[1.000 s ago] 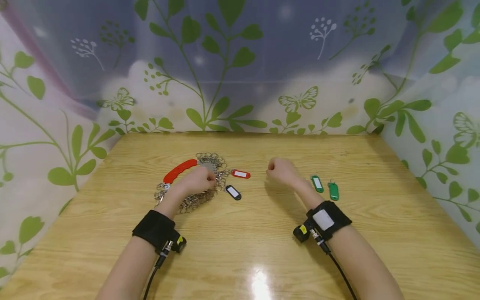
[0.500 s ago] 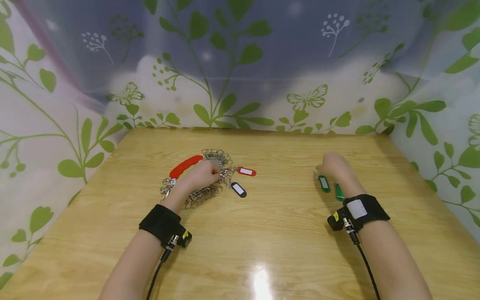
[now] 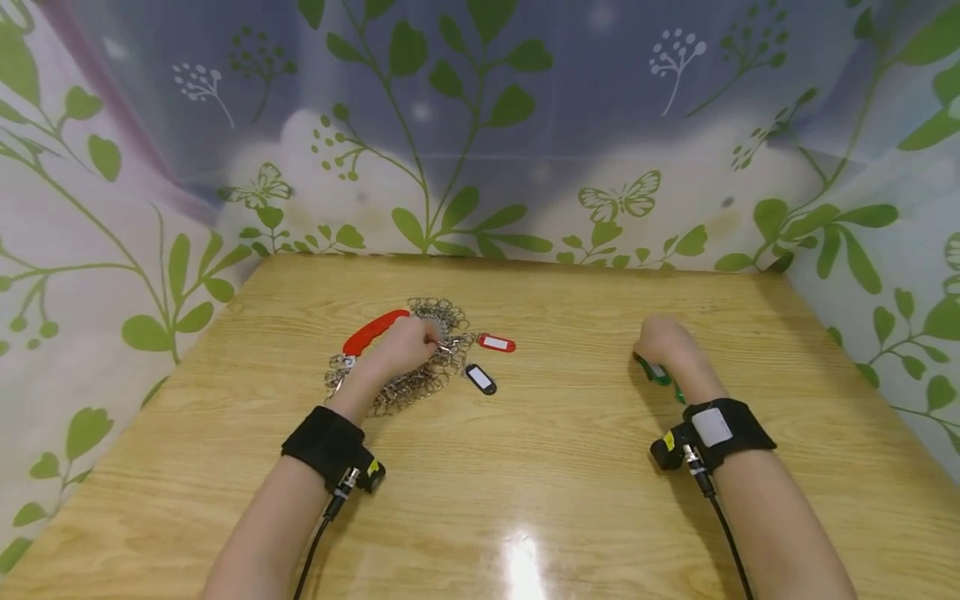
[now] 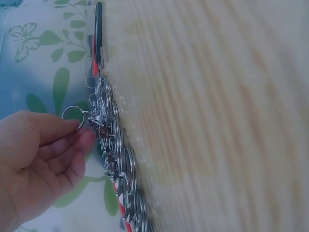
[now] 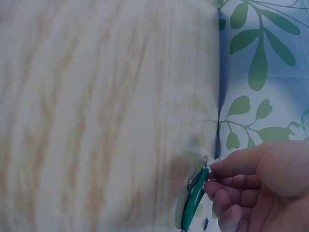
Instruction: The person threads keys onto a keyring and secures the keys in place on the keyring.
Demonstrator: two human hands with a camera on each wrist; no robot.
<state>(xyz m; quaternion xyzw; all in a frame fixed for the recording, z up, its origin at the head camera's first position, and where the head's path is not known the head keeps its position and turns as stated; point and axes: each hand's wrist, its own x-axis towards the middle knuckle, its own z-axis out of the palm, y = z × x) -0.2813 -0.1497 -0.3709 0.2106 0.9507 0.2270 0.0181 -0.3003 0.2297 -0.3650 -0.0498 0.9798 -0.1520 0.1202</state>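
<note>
The right hand (image 3: 667, 346) shows the main change. A second ago it was between the red and green key tags, well apart from the green pair; half a second ago it was above them. Now its thumb and fingers pinch the nearer green key tag (image 5: 194, 203) by its ring end. That tag, which lay flat in the earlier frames, is tilted in the right wrist view; whether its lower end touches the worktop (image 3: 555, 467) is unclear. The second green tag (image 3: 680, 393), fully visible a second ago, is mostly hidden behind the right hand and wrist.

The left hand (image 3: 405, 346) stays over the bunch of metal rings and clasps (image 3: 405, 392), its thumb and fingers pinching one split ring (image 4: 71, 106) at the edge of the bunch. The red scalloped handle (image 3: 375, 330) still curves along the far left of the bunch. The red key tag (image 3: 497, 342) and the black key tag (image 3: 481, 379) keep their places on the worktop, just right of the rings.
</note>
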